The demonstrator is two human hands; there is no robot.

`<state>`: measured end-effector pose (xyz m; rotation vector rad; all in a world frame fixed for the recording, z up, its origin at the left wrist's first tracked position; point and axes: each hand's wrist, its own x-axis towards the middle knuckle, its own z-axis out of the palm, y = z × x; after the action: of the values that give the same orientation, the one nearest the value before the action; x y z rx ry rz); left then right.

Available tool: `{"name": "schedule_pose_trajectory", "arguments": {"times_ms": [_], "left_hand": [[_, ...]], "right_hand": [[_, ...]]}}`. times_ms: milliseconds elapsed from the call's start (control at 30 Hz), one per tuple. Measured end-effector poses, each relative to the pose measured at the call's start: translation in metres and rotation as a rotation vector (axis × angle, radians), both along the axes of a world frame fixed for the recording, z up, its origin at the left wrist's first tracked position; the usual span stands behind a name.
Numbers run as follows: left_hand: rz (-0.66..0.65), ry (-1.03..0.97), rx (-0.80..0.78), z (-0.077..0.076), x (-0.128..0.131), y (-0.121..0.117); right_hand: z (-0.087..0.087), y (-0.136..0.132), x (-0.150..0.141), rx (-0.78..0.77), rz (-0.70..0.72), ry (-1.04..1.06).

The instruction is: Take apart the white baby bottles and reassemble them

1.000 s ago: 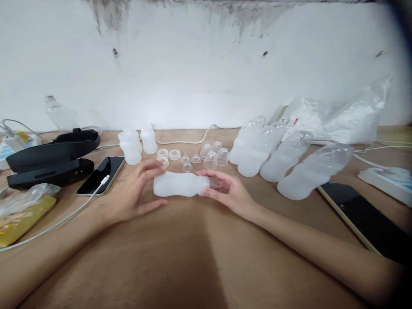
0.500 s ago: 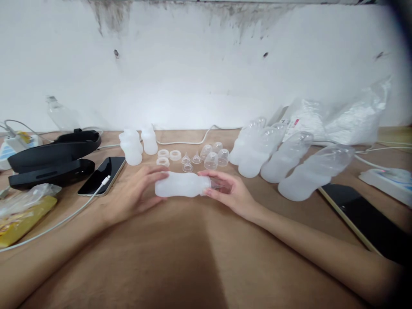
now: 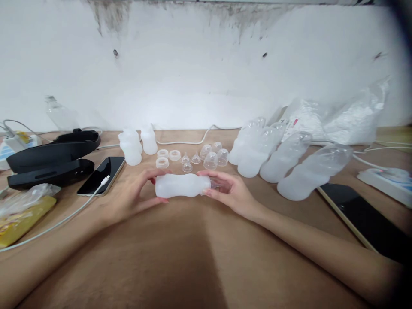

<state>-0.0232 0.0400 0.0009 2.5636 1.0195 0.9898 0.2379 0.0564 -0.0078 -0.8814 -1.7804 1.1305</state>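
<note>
A frosted white baby bottle [image 3: 180, 185] lies sideways in the air between my hands, its base to the left. My left hand [image 3: 137, 195] curves around the base end, fingers above and thumb below. With fingertips and thumb, my right hand [image 3: 231, 191] grips the collar end, where a clear teat [image 3: 215, 185] points into the palm. Just behind the bottle are several white collar rings [image 3: 162, 162], clear teats [image 3: 187, 167] and clear dome caps [image 3: 210, 160]. Uncapped bottles [image 3: 132, 151] stand at the back left.
Capped bottles [image 3: 298, 182] stand in a group to the right, before clear plastic bags [image 3: 350, 116]. A phone [image 3: 101, 177] with a white cable and a black device [image 3: 53, 154] lie left. Another phone [image 3: 363, 219] and a power strip [image 3: 388, 182] are at right.
My left hand's fingers have shifted around the bottle's base, the thumb now showing along its lower edge. The bottle and my right hand stay nearly in place.
</note>
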Motion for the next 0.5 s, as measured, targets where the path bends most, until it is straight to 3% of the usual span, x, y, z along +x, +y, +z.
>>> {"name": "schedule_pose_trajectory", "arguments": {"times_ms": [167, 333, 400, 500], "left_hand": [[-0.114, 0.198, 0.211, 0.0010, -0.0064, -0.0023], [0.150, 0.233, 0.055, 0.0064, -0.0053, -0.0089], [0.162, 0.247, 0.089, 0.0048, -0.0054, -0.0078], [0.077, 0.257, 0.215, -0.0021, -0.0074, -0.0006]], "right_hand": [[0.0011, -0.0005, -0.0023, -0.191, 0.015, 0.063], [-0.0010, -0.0033, -0.0073, -0.379, 0.035, 0.212], [-0.0011, -0.0043, -0.0080, -0.398, 0.038, 0.227], [0.0025, -0.0026, -0.0070, -0.386, 0.061, 0.173]]}}
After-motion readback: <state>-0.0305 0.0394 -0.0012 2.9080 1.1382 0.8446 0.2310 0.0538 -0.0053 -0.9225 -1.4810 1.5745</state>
